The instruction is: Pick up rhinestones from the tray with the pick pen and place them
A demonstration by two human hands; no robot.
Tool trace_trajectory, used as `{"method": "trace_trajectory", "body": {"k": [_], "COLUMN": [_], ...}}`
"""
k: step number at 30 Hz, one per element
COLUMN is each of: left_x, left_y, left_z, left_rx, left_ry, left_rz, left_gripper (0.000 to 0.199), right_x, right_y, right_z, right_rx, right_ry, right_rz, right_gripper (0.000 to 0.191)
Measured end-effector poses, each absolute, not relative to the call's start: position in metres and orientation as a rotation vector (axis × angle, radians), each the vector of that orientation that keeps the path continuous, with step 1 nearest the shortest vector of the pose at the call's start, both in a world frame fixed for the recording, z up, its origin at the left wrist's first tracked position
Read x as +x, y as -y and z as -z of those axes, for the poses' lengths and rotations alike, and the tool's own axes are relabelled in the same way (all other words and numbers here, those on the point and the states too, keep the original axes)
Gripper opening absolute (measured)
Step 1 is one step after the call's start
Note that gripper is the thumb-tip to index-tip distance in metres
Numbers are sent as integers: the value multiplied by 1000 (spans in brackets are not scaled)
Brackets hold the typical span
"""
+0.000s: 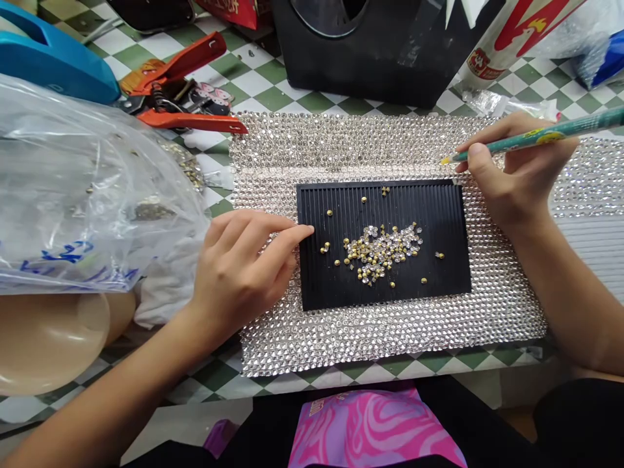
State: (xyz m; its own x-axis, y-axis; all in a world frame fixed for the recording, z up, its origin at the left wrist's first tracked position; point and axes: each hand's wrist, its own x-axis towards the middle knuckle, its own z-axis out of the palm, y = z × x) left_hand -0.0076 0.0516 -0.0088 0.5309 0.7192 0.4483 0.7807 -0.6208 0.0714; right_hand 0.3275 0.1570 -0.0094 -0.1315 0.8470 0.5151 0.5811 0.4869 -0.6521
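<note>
Two bare hands work over a silver rhinestone sheet (390, 341) that lies flat on a green-and-white checkered desk (219, 380). At the far left, a blue plastic object (49, 58) sits partly behind a clear plastic bag (88, 195) with blue lettering, and a rounded beige form (49, 344) shows below the bag. Orange-handled pliers (190, 117) lie on the desk just beyond the bag, near the sheet's upper left corner. The left hand (238, 273) is open and holds nothing, its fingers (263, 231) loosely apart, with the index fingertip touching the left part of a black ridged tray (312, 289). That tray sits near the middle of the sheet and carries a central heap of loose rhinestones (383, 253), clear and gold-backed, with a few gold-backed stones scattered well apart from it. Beyond the sheet stands a black box (370, 52), and pink swirled fabric (370, 432) shows at the bottom edge of the view. The right hand (521, 172) is clamped on a green pencil (536, 138), its yellow tip near the tray's upper right corner without touching it. At the far right, a red-and-white package (517, 32) and a blue packet (602, 62) lie past the sheet.
</note>
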Motion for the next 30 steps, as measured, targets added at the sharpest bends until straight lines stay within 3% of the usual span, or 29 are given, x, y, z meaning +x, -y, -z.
{"method": "trace_trajectory", "body": {"k": [7, 13, 30], "left_x": [-7, -8, -7], "left_y": [-50, -52, -50], "left_z": [9, 10, 9], "left_rx": [-2645, -2636, -2618], "left_ry": [1336, 1313, 1355], "left_rz": [647, 709, 633], "left_gripper": [33, 34, 32], "right_x": [322, 303, 299], "right_y": [-150, -127, -122], "right_z": [5, -12, -18], "right_rx": [-1026, -808, -733], "right_ry": [1762, 2034, 2237], "right_rz": [-371, -653, -602], "right_gripper": [11, 14, 15]}}
